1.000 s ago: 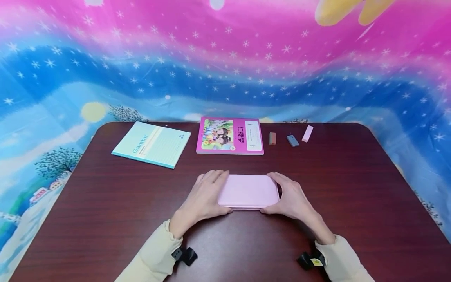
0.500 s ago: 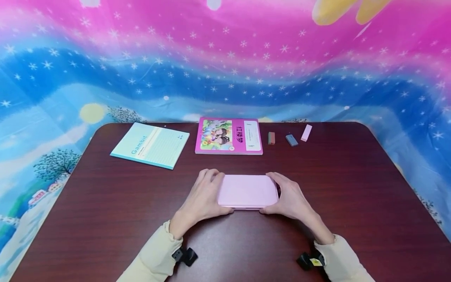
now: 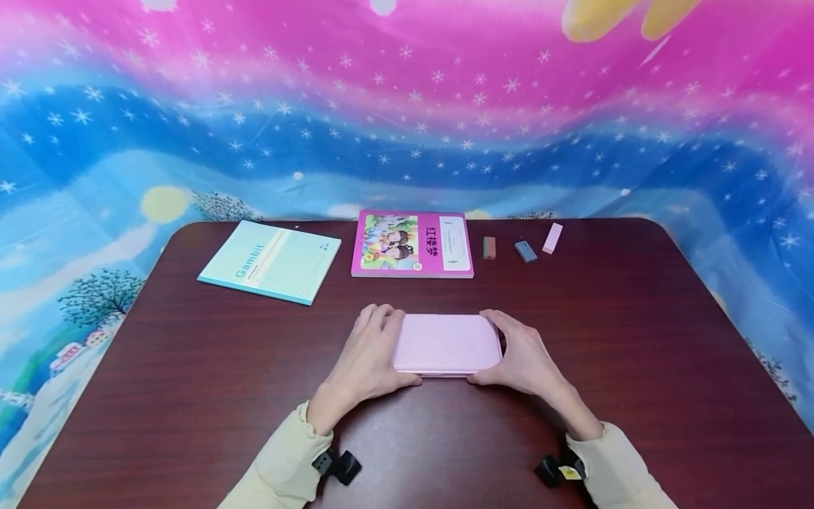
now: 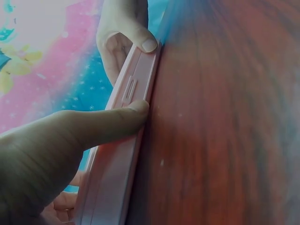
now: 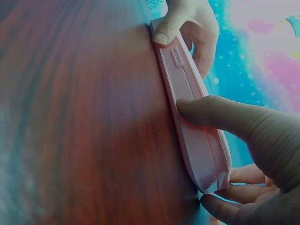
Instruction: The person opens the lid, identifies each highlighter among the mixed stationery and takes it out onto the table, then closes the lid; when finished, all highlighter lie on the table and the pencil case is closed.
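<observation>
A closed pale pink pencil case (image 3: 448, 343) lies flat on the dark wooden table, a small clasp on its near side showing in both wrist views. My left hand (image 3: 369, 353) grips its left end, thumb (image 4: 126, 119) pressed on the near side and fingers at the far edge. At the opposite end my right hand (image 3: 524, 357) holds it the same way, with its thumb (image 5: 197, 110) on the near side beside the clasp (image 5: 177, 56). In the right wrist view, its other fingers (image 5: 239, 192) curl around the end of the case.
Toward the back left lies a mint-green notebook (image 3: 270, 261). A pink picture-covered book (image 3: 412, 244) lies at the back middle. Right of it are a red-green eraser (image 3: 489, 248), a blue-grey eraser (image 3: 526, 251) and a pink-white block (image 3: 552, 238). A patterned cloth (image 3: 407, 127) hangs behind the table.
The left fingertips have drawn back slightly to the left along the far edge of the pencil case. The case and right hand stay in place; the head view shifts a little.
</observation>
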A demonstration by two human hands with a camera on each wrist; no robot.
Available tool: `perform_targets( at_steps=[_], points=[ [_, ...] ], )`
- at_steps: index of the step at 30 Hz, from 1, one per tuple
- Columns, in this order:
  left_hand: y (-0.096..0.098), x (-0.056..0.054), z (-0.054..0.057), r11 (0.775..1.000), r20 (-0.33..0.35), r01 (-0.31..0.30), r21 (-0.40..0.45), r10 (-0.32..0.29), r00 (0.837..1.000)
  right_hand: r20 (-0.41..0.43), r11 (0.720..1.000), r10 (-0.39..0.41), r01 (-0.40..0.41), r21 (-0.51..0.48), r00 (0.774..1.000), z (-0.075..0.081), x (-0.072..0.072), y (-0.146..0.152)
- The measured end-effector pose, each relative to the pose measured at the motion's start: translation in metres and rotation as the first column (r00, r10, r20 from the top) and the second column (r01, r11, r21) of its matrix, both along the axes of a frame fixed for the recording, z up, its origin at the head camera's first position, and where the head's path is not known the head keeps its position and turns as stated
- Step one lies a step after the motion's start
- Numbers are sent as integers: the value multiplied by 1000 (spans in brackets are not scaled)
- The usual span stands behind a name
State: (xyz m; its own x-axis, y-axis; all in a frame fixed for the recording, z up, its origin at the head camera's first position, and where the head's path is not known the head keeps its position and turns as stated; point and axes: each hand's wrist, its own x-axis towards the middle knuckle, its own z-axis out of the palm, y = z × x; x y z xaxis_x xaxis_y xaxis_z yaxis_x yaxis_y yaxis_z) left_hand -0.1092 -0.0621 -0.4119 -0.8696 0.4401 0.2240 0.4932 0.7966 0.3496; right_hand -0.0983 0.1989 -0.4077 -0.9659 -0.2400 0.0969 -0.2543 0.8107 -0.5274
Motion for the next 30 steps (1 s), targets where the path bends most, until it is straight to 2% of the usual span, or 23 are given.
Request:
perform_targets(
  at_steps=[5, 13, 17, 30],
  points=[
    [0, 1, -2, 1000, -31, -3, -27, 2, 1000, 0, 1000, 2, -2, -8, 1000, 1, 0, -1],
    [-1, 2, -6, 997, -128, 47, -55, -54, 990, 5, 1000, 0, 0, -5, 1000, 1, 1, -1],
    [-1, 0, -6, 997, -158, 50, -59, -58, 986, 2, 1000, 3, -3, -13, 1000, 2, 1, -1],
    [0, -3, -6, 995, -150, 62, -80, -74, 986, -6, 999, 14, -15, -33, 1000, 1, -1, 1]
  ],
)
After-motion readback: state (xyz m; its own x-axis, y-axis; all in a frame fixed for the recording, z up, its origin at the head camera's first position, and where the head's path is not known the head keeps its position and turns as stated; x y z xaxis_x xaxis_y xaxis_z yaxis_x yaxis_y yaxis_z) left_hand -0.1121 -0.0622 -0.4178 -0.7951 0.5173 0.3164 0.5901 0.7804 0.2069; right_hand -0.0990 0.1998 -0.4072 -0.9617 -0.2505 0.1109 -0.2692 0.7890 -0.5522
